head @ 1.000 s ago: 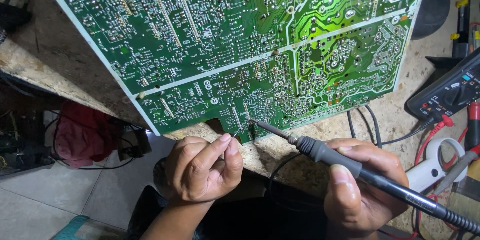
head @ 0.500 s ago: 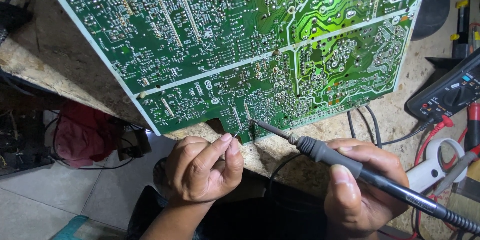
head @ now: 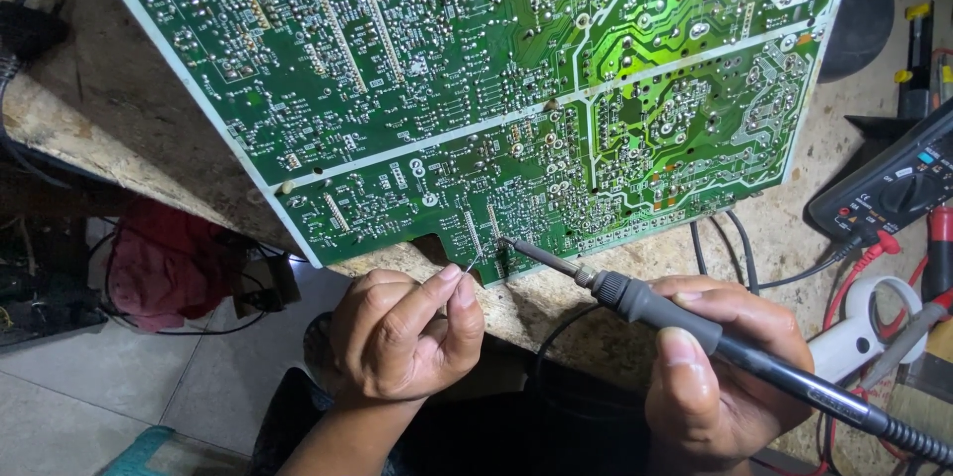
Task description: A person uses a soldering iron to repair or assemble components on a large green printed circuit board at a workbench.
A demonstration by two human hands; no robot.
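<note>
Soldering underway, joint unfinished: your right hand [head: 725, 377] is gripping the iron [head: 635, 302], tip touching the board [head: 516, 109]; left hand [head: 402, 337] is pinching solder wire [head: 470, 265].

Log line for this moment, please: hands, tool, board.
left hand: pinching thin wire at board edge | right hand: gripping soldering iron, tip on circuit board | multimeter: right, on bench

A black multimeter [head: 888, 193] with red leads lies at the bench's right edge, a red cloth [head: 164, 272] on the floor.
</note>
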